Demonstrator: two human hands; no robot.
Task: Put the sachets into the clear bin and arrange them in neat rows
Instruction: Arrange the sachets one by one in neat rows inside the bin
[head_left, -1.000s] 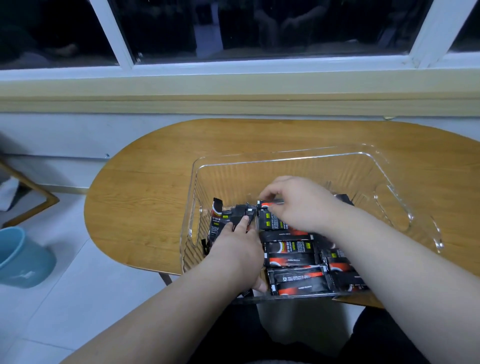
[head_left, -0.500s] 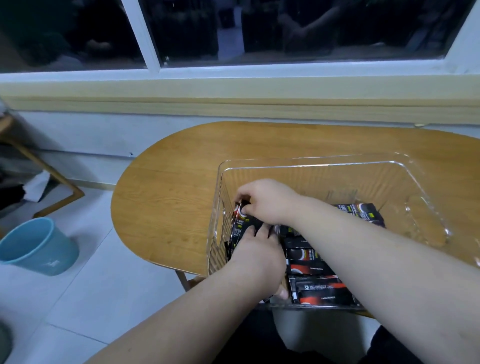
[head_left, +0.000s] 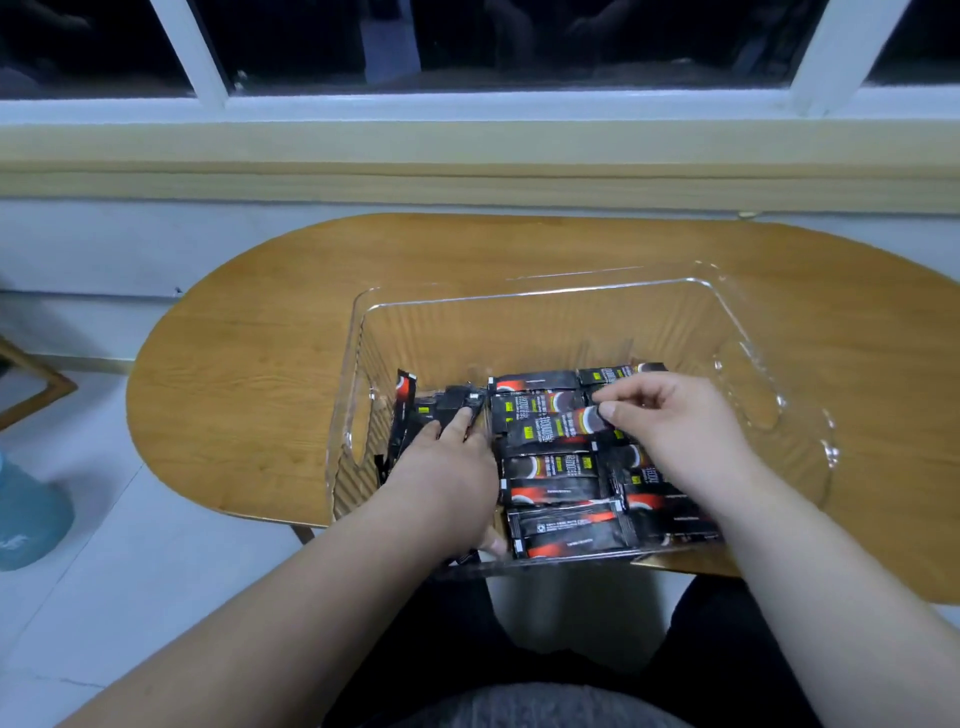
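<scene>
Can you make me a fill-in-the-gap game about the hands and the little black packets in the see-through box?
The sachets lie inside the clear ____.
The bin stands on a table made of ____.
The right hand pinches one tilted ____.
The left hand presses on sachets at the bin's ____ end.
Missing words: bin, wood, sachet, left.

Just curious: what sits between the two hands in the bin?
Head view: a row of black sachets lies between left hand and right hand, which pinches one.
</scene>
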